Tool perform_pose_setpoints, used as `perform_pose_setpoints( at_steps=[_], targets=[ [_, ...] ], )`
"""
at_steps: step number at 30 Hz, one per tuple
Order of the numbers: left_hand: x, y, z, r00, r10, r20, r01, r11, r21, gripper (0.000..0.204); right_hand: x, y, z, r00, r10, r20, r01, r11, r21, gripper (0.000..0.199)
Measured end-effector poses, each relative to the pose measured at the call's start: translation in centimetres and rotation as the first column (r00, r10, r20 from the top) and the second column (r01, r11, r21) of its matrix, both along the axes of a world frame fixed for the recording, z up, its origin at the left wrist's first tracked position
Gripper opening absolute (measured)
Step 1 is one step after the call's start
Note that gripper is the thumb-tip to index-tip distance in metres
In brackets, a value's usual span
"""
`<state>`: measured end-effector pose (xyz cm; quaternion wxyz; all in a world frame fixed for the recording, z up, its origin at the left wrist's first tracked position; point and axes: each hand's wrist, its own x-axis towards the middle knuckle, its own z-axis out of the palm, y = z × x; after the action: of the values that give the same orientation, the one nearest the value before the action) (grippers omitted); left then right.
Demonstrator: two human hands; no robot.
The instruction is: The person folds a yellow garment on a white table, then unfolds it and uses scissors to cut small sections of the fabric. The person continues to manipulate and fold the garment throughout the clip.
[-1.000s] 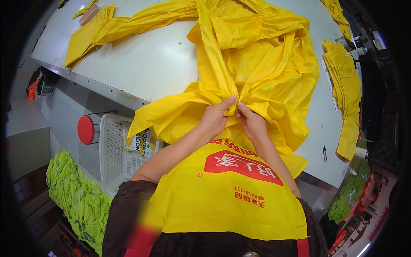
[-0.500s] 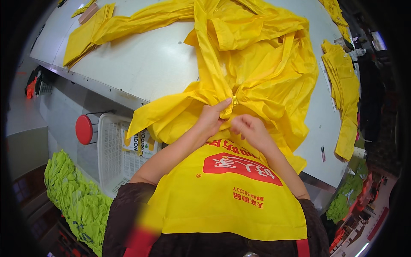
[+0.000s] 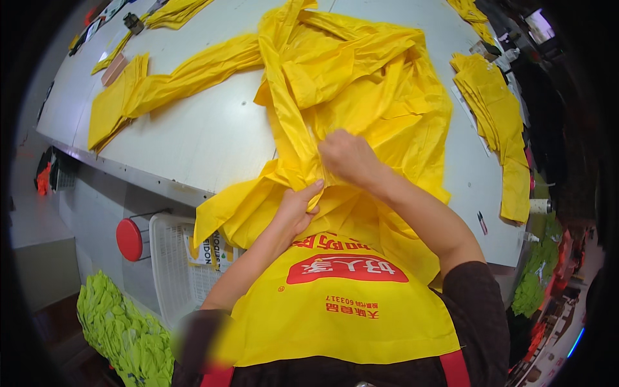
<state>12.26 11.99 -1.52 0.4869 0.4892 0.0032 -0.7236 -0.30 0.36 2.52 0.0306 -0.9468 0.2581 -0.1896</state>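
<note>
A yellow raincoat-like jacket lies crumpled and open across the white table, its lower edge hanging over the near side. My left hand pinches the bottom of the front zip edge between thumb and fingers. Just above and to the right, my right hand is closed in a fist over the zip line; the zipper pull is hidden under its fingers. One long sleeve stretches out to the left. The yellow apron on my body meets the jacket's near edge.
Folded yellow pieces lie at the table's left, others at its right beside a small pen-like tool. Left of the table are a red stool, a white plastic basket and a lime-green pile.
My right hand has moved up along the zip and closed into a fist; the metal slider seen before is now covered. My left hand keeps its pinch. The view has shifted slightly.
</note>
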Motion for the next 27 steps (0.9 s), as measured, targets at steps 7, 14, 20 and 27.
perform_pose_setpoints(
  at_steps=[7,14,20,27],
  targets=[
    [0.7,1.7,1.0,0.883,-0.096,0.459,0.166,0.979,-0.116,0.042,-9.0,-12.0,-4.3,0.77,-0.597,0.225,0.613,0.79,-0.001,0.027],
    [6.5,-0.5,-9.7,0.279,0.057,0.959,0.383,0.909,-0.165,0.042,-25.1,-11.2,-11.0,0.639,-0.691,-0.338,0.768,0.594,0.239,0.033],
    [19.8,-12.1,-11.0,-0.082,-0.102,0.991,0.424,0.897,0.127,0.041,-14.1,-4.8,-9.9,0.637,-0.696,-0.33,0.763,0.51,0.397,0.016],
    [25.2,-23.6,-8.0,-0.573,-0.176,0.8,0.187,0.923,0.337,0.033,2.1,9.9,-13.9,0.924,-0.355,0.144,-0.116,0.099,0.988,0.017]
  ],
)
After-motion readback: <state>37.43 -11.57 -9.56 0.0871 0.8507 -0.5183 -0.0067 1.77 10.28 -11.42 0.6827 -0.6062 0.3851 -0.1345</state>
